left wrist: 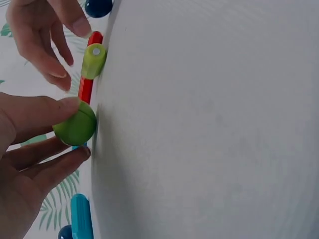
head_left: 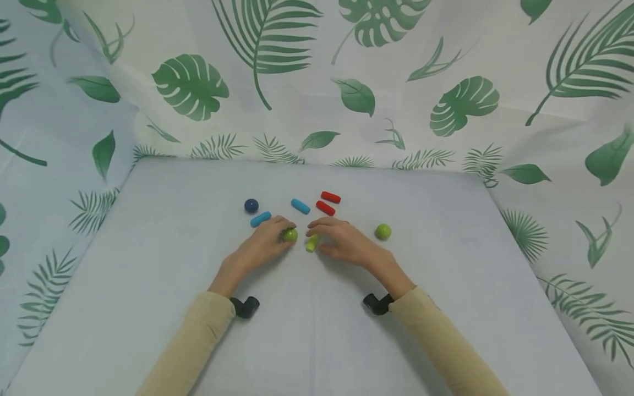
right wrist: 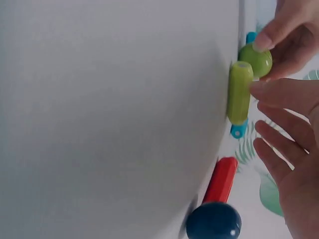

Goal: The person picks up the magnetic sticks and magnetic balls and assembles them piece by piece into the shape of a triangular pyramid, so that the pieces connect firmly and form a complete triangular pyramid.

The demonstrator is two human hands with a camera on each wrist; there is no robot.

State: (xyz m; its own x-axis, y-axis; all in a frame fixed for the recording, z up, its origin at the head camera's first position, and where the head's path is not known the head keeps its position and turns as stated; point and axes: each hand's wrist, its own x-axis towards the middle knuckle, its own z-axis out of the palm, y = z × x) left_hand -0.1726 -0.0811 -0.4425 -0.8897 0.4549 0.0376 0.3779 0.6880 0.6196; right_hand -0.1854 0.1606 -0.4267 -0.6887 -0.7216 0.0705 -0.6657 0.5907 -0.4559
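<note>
My left hand (head_left: 264, 242) holds a green ball (head_left: 290, 235) low at the white table, thumb on one side and fingers round the other. Just right of that ball, a yellow-green faceted stick (head_left: 311, 243) lies on the table. Around its far end hovers my right hand (head_left: 346, 241), fingers loosely bent and spread. In the right wrist view the thumb tip (right wrist: 256, 89) is at the stick (right wrist: 239, 94) or close to it, while the other fingers stand apart. Whether the thumb touches it I cannot tell.
Beyond the hands lie blue sticks (head_left: 300, 206) (head_left: 260, 219) and red sticks (head_left: 331, 197) (head_left: 325, 208). A dark blue ball (head_left: 251, 205) sits at the left, a second green ball (head_left: 383, 231) at the right. Another dark blue ball (right wrist: 213, 220) is mostly hidden behind my right hand in the head view.
</note>
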